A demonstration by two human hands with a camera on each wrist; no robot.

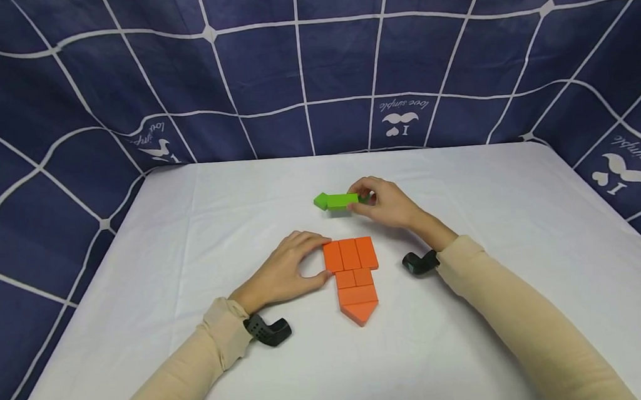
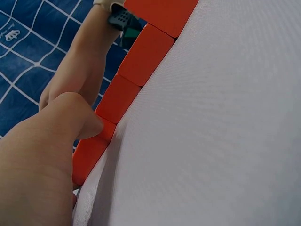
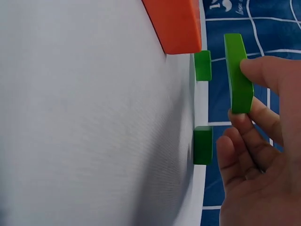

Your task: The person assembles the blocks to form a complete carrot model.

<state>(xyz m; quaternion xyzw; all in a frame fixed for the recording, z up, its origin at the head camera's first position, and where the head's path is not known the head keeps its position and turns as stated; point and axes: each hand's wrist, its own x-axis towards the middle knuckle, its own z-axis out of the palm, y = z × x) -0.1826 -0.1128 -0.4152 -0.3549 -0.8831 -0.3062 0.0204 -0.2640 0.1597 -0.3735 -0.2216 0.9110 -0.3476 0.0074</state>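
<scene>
Thumb and fingers of my right hand (image 1: 385, 204) pinch a green rectangular block (image 3: 240, 77), raised over the far part of the table. Behind it in the head view, a green triangular block (image 1: 320, 201) shows at its left end; another green block (image 3: 203, 145) is mostly hidden by the hand there. My left hand (image 1: 286, 268) holds the leftmost orange block (image 1: 333, 257) of a row of three, thumb at its near corner and a fingertip at its far corner. Two small orange blocks, a wide orange block (image 1: 357, 295) and an orange triangular block (image 1: 360, 313) continue toward me.
A white cloth (image 1: 244, 382) covers the table. Behind and at the sides hangs a dark blue curtain (image 1: 265, 66) with white grid lines. Black wrist devices sit at the left cuff (image 1: 268, 331) and the right cuff (image 1: 420, 263).
</scene>
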